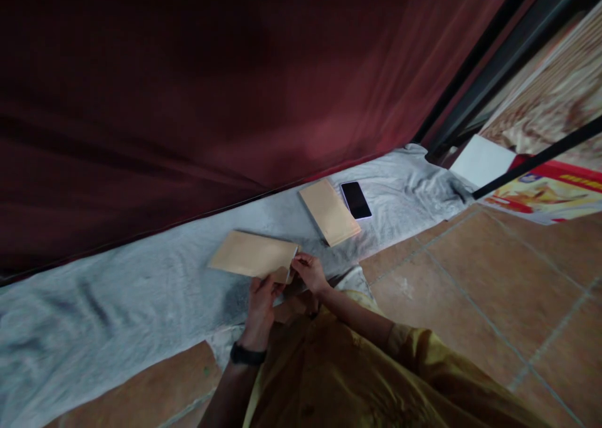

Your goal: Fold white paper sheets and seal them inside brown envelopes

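Note:
A tan paper envelope is held just above a grey cloth, its long side running left to right. My left hand, with a black watch on the wrist, grips its lower edge. At its right end my right hand pinches the edge, where a thin white strip shows; I cannot make out whether that is a flap or something inside. Beyond my right hand lies a second tan envelope, flat on the cloth. A phone with a dark screen rests beside it.
The grey cloth covers a long narrow ledge. Behind it hangs a dark red curtain. At the right are a dark metal frame, a white sheet and a red and yellow printed box. Brown floor tiles lie in front.

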The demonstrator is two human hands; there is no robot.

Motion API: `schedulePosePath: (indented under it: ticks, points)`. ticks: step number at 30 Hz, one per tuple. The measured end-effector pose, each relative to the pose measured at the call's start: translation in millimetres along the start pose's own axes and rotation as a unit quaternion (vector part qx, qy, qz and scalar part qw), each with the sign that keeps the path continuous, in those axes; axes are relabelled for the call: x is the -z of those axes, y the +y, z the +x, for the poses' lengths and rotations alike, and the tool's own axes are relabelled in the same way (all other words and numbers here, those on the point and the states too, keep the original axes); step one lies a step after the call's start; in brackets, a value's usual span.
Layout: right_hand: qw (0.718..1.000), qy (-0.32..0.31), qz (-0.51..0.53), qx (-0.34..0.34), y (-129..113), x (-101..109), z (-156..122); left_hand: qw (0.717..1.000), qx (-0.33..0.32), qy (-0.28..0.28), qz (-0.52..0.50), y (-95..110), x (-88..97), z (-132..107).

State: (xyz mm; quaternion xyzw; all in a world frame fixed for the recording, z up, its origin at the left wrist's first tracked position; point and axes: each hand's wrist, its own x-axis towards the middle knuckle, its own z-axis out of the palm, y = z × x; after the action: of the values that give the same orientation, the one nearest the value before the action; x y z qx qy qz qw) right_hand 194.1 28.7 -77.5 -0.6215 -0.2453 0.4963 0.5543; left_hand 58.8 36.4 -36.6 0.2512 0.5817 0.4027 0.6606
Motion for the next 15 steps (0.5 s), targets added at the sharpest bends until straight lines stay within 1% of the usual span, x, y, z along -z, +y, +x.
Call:
schedulePosePath:
  ticks: [3,5,9,12,15]
  points:
    - [1.0,-0.012,0.005,-0.014,3,-8,1,1.0,-0.015,0.011,-0.006,8,4.1,5]
    - [1.0,-0.006,0.004,-0.019,4,-13,1,1.0,-0.008,0.011,-0.008,10,3.8,6]
    - [1.0,0.014,-0.014,-0.021,8,-20,2,1.0,0.001,0.004,-0.001,4,-0.1,3]
    - [0.999,0.004,-0.036,-0.022,10,-19,5,1.0,-0.011,0.004,-0.003,-3,-1.3,2]
    - [0.998,-0.028,-0.058,-0.026,7,-12,7,1.0,-0.021,0.008,0.007,-3,1.4,5]
